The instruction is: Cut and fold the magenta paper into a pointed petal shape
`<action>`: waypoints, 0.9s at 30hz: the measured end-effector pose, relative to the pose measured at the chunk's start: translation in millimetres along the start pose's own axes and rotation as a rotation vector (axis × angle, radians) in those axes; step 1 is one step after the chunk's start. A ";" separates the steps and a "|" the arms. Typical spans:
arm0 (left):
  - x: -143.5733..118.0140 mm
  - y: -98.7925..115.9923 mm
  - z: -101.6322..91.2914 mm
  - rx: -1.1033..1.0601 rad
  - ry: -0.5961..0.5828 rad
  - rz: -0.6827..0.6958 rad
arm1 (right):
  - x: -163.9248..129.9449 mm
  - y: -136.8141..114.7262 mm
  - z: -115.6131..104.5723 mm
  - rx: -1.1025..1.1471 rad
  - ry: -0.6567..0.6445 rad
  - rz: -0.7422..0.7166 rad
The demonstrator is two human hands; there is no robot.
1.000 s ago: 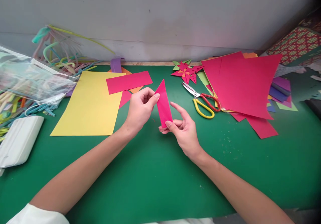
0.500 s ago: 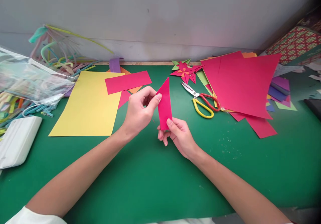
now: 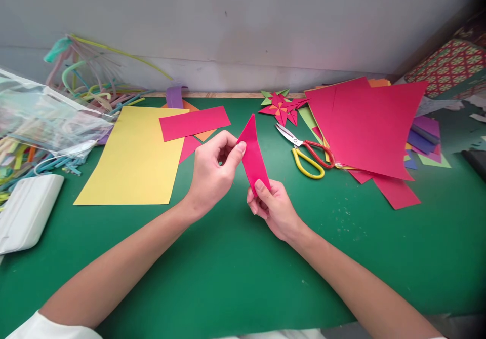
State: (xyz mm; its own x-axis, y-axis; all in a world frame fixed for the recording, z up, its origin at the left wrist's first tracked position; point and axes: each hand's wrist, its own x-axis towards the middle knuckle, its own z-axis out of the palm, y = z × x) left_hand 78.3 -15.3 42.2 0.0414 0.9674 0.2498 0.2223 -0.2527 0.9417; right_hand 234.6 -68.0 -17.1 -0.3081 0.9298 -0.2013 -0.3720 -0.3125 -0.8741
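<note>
Both hands (image 3: 212,169) (image 3: 273,208) in pinch grip

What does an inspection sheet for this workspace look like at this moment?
Surface: green mat, paper scraps at right.
Job's things: folded pink strip, pointed end up, held off the mat.
Clutter: yellow sheet; pink strip; scissors; pink sheets; folded paper star; plastic bag over coloured sticks; white case.
Hands: left hand pinches the strip's left edge; right hand grips its lower end.
Cables: nothing seen.
Surroundings: grey wall; patterned box at right.
</note>
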 end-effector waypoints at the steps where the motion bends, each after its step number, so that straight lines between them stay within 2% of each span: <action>1: -0.7 0.0 0.5 -0.012 0.006 0.001 | -0.4 -0.5 0.7 0.036 -0.006 0.007; 4: -2.8 -0.5 2.0 -0.039 0.021 0.001 | -1.0 -0.6 3.1 0.107 -0.063 0.002; 8: -4.7 -0.9 2.7 -0.040 0.039 -0.004 | 0.0 3.9 3.6 0.034 -0.128 -0.032; 13: -5.1 0.8 2.7 -0.021 0.060 0.012 | 0.4 4.2 2.4 -0.026 -0.105 0.003; 19: -5.8 0.7 3.3 -0.020 0.058 -0.001 | -1.0 1.1 4.6 0.027 -0.128 0.025; 22: -4.9 -0.8 3.0 -0.024 0.047 -0.014 | -0.8 3.9 1.8 -0.013 -0.070 -0.019; 27: -0.2 -2.0 0.6 -0.029 0.012 -0.035 | -0.3 10.1 -5.1 -0.211 0.116 -0.119</action>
State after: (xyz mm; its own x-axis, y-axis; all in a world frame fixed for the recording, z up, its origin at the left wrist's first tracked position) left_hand 78.5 -15.0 40.1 0.0225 0.9755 0.2187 0.1954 -0.2188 0.9560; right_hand 235.4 -70.5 -28.2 -0.1661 0.9775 -0.1301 -0.2051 -0.1633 -0.9650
